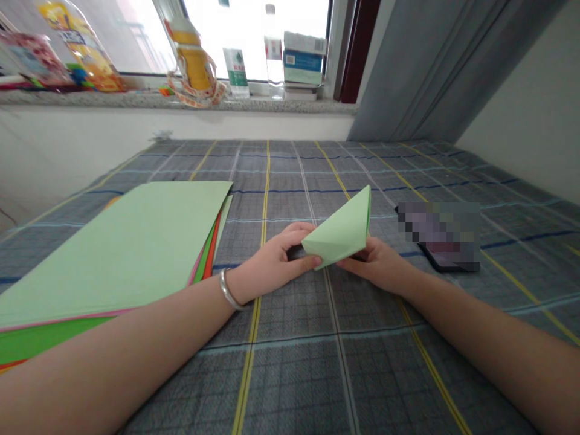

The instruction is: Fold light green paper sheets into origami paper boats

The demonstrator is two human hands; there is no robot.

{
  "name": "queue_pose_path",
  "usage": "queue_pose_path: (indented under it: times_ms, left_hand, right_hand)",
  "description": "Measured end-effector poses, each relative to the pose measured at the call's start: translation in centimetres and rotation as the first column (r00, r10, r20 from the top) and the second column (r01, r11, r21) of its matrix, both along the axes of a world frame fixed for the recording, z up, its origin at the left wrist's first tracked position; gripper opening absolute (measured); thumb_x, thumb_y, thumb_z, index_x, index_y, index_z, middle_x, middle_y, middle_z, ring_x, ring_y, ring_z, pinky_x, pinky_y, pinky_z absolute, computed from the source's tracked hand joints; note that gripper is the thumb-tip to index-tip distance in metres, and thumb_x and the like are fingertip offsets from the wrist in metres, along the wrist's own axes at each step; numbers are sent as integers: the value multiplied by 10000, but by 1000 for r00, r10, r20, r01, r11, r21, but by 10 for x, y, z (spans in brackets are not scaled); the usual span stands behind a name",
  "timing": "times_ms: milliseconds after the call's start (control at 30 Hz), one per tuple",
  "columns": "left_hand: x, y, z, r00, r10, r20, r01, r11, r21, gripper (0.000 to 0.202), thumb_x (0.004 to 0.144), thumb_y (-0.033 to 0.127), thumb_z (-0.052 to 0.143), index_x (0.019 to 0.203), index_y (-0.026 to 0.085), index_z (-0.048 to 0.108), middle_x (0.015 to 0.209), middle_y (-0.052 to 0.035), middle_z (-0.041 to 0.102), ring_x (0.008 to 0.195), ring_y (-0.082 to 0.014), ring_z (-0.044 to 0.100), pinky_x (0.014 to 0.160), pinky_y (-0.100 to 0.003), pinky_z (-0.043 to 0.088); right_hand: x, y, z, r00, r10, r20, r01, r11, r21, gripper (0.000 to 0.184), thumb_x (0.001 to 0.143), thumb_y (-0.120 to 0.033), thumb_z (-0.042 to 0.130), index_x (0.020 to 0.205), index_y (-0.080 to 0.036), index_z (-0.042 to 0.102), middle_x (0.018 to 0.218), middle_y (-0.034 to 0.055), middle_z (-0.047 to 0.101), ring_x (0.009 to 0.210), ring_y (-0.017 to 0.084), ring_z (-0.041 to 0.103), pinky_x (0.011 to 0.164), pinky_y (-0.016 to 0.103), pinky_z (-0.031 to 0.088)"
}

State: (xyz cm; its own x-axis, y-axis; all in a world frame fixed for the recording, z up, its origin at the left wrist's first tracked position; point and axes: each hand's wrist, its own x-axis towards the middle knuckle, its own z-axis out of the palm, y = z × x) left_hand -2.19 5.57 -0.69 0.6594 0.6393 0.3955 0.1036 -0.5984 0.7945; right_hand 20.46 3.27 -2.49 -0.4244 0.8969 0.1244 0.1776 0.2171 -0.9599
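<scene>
A folded piece of light green paper (343,229), pointed at its far end, is held just above the plaid cloth in the middle. My left hand (277,260) pinches its near left corner, thumb under and fingers curled over the edge. My right hand (379,263) grips the near right side from below, its fingers partly hidden behind the paper. A silver bracelet (228,291) circles my left wrist.
A stack of coloured paper sheets (122,248), light green on top, lies at the left. A dark phone (437,241) lies right of my hands. The grey plaid cloth (317,338) covers the surface. Bottles and boxes (254,54) stand on the windowsill behind.
</scene>
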Motion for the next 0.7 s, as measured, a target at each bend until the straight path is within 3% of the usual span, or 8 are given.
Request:
queue_pose_path:
  times_ms: [133,267,467,600,700]
  left_hand:
    - [-1,0,4,997,-68,23,70,991,-116,197,849,308,610,1002,192,655,1229,-85,561,1208,-230,490,1021,-393,416]
    - [-3,0,8,992,-124,23,126,968,-218,242,851,320,590,1064,219,644,1245,-71,578,1205,-236,501,996,-409,441]
    - [-5,0,10,989,-146,12,146,976,-159,144,821,267,575,864,204,696,1281,-72,544,1213,-255,495,1042,-453,398]
    - [-5,1,8,991,-128,33,132,975,-182,149,806,254,570,871,200,692,1291,-63,546,1236,-253,477,1076,-452,357]
    - [-5,1,6,993,-96,71,107,978,-181,153,798,239,576,890,190,688,1294,-68,547,1241,-245,477,1091,-432,339]
  right_hand:
    - [4,-1,-1,998,32,57,-36,997,65,249,760,-415,691,927,-231,689,970,28,679,836,185,641,791,385,533]
    - [4,-4,3,996,47,82,-57,991,124,229,781,-404,673,935,-237,702,983,34,674,866,183,633,791,368,530]
    - [2,-9,13,983,75,169,-118,957,266,183,820,-351,640,932,-224,710,972,46,679,900,188,622,809,361,514]
    - [1,-8,16,980,3,201,-88,906,415,135,817,-322,651,897,-233,714,993,53,669,954,205,593,831,372,497]
    - [2,-6,16,974,-30,224,-75,892,445,144,829,-311,636,932,-237,704,1029,62,661,989,212,576,817,368,500]
